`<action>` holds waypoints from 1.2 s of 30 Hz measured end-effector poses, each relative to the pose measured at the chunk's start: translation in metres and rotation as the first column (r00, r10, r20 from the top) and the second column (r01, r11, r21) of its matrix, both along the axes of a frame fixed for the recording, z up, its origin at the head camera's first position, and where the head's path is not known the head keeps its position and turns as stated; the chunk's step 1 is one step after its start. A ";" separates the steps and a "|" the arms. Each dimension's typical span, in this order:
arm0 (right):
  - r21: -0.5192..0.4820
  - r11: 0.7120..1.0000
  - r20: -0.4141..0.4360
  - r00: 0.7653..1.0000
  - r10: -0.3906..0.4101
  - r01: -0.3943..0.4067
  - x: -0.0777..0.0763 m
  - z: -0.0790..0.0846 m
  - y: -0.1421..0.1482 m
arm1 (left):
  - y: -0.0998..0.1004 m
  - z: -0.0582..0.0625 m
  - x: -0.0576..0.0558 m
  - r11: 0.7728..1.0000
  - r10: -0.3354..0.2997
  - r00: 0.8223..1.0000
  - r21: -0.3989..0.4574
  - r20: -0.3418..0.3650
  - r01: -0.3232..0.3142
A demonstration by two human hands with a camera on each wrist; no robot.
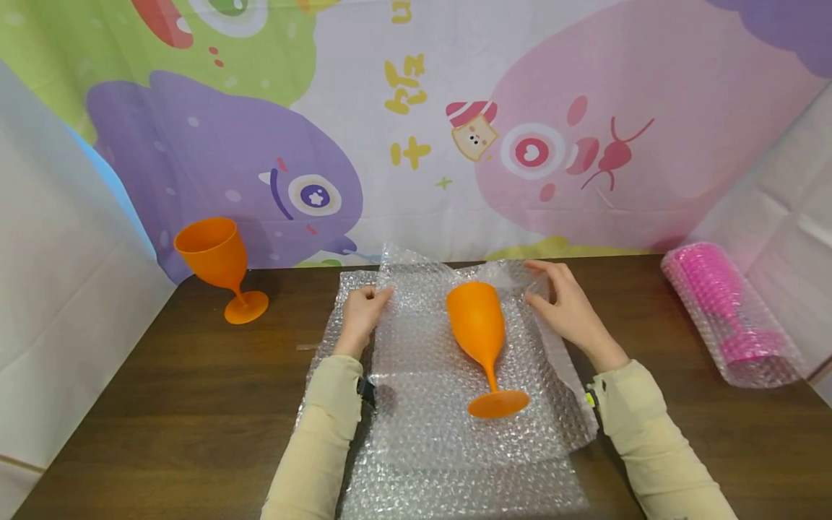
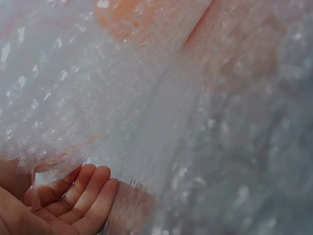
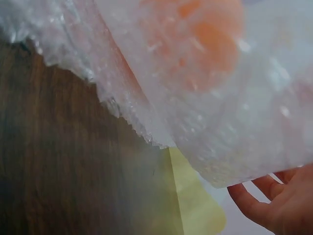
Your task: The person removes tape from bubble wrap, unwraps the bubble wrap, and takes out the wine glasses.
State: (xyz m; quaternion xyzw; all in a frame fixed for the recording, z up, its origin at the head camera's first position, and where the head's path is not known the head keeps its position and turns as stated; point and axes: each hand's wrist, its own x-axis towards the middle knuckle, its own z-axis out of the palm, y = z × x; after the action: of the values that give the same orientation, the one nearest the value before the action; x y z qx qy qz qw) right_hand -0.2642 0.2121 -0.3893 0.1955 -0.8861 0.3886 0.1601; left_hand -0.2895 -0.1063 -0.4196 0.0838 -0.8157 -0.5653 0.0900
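Note:
An orange goblet (image 1: 477,325) lies on a clear bubble wrap sheet (image 1: 422,412), its bowl toward the wall and its foot toward me. My left hand (image 1: 364,318) pinches the sheet's left edge between thumb and fingers. In the left wrist view the fingers (image 2: 88,196) curl at a fold of the wrap. My right hand (image 1: 572,310) holds the raised far right corner, with thumb and fingers at the sheet's edge. Through the lifted wrap, the goblet shows as an orange blur in both wrist views. More bubble wrap (image 1: 468,495) lies underneath on the table.
Another orange goblet (image 1: 214,253) stands upright at the back left. At the far right lies a pink goblet (image 1: 715,289) rolled in bubble wrap. A printed cartoon cloth (image 1: 416,202) hangs behind the dark wooden table (image 1: 162,426), and pale walls stand on both sides.

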 end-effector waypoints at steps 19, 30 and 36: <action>-0.081 0.995 0.168 0.984 -0.051 0.066 -0.006 -0.005 0.011 | -0.002 0.000 0.000 1.000 -0.005 0.996 -0.004 0.086 0.006; -0.150 0.983 0.295 0.954 -0.054 0.102 -0.006 -0.003 0.016 | -0.001 0.002 0.000 0.998 0.028 0.998 -0.050 0.061 -0.025; -0.198 0.973 0.355 0.934 -0.038 0.116 -0.006 -0.005 0.019 | -0.001 0.003 0.001 0.998 0.036 0.995 -0.049 0.098 -0.031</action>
State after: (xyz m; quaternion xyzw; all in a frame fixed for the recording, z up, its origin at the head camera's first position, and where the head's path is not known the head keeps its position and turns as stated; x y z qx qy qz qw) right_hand -0.2699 0.2311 -0.3939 0.0698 -0.8598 0.5045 0.0359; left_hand -0.2887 -0.1070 -0.4169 0.1233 -0.8307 -0.5395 0.0610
